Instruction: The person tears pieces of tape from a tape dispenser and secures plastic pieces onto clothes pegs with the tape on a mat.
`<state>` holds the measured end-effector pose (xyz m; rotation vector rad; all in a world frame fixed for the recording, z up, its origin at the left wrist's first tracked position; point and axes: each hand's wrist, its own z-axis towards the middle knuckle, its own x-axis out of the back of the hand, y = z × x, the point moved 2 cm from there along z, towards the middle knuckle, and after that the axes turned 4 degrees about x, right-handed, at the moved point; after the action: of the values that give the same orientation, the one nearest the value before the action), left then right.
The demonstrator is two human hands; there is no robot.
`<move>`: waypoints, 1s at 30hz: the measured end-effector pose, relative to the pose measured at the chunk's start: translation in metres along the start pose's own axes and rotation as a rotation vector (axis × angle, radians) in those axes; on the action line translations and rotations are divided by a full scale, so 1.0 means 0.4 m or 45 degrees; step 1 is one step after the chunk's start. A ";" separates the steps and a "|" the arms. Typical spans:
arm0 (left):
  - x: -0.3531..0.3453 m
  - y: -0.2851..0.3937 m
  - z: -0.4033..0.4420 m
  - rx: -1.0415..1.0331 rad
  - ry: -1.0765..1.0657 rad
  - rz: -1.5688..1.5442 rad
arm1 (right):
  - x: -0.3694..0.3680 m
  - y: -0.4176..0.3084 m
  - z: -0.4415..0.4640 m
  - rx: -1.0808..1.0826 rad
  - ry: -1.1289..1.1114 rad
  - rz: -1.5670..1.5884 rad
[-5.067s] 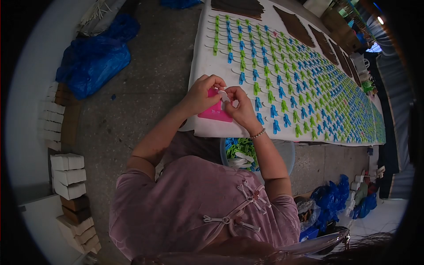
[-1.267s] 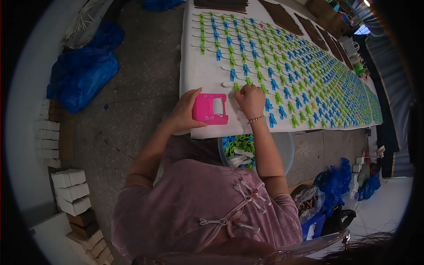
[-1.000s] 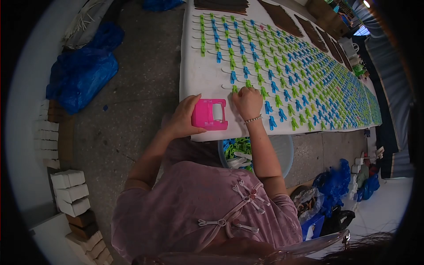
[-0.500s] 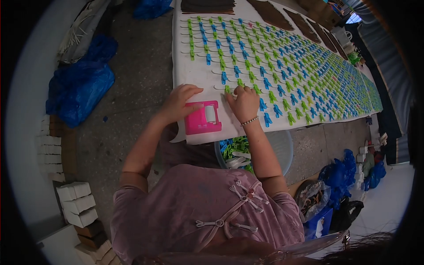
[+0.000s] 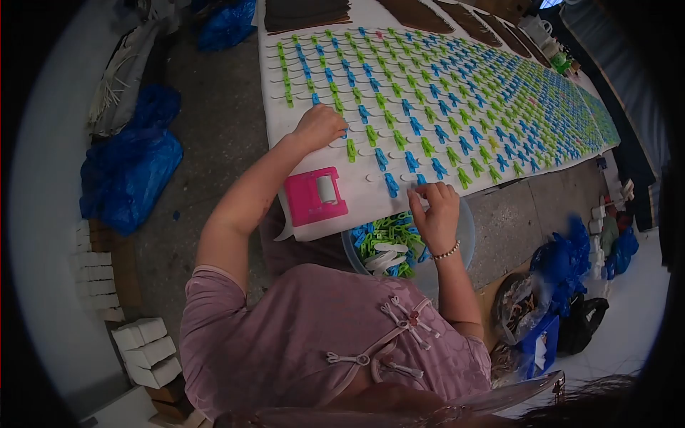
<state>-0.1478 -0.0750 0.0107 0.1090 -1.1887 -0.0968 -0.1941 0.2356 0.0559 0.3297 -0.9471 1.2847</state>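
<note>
Well, at the far left, well apart from the fingers of either hand, three white boxes (image 5: 151, 353) stand stacked on the floor; farther up lie one big blue bag (image 5: 132, 182) and one smaller blue bag (image 5: 227, 27). One dark pile (image 5: 307, 16) sits on the white table (image 5: 367, 205), beyond the left fingers. The left hand (image 5: 319, 130) is bent over the clips, fingers curled together; one blue clip (image 5: 345, 133) peeps out at their tips, and I cannot tell whether it is gripped. One green clip (image 5: 351, 150) lies just below those fingertips. Nearer the person, below the left fingers, one pink tape holder (image 5: 300, 196) lies on the table, untouched, with one white roll (image 5: 326, 190) in it. Between the two hands, below the table edge, one tub (image 5: 467, 232) holds loose green and blue clips, too heaped to count, with a few white strips (image 5: 389, 253) on top. The right hand (image 5: 437, 214) has thumb and fingers curved near each other; I cannot tell whether they pinch anything. Two blue clips lie near these fingers: one to their left (image 5: 392, 186), one just beyond their tips. One bracelet (image 5: 447, 250) circles the right wrist. To the right of both hands, rows of green and blue clips run on, too many to count
</note>
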 end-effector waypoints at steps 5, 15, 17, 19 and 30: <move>-0.014 -0.009 -0.004 0.036 0.031 0.006 | 0.018 0.054 -0.087 -0.068 -0.105 -0.056; -0.007 0.019 0.006 0.204 -0.028 -0.040 | -0.031 0.205 -0.231 -0.291 -0.561 -0.071; 0.005 0.025 0.007 0.216 -0.052 -0.067 | -0.072 0.244 -0.254 -0.233 -0.682 -0.046; 0.029 0.036 0.000 0.217 0.051 -0.123 | -0.117 0.274 -0.259 -0.209 -0.779 -0.064; 0.209 0.156 -0.211 0.495 0.224 -0.569 | -0.239 0.230 -0.196 -0.044 -1.409 0.401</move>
<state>-0.0374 -0.0215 0.0652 0.7121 -0.9790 -0.2423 -0.2443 0.2535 -0.0888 0.9415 -2.0065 1.3447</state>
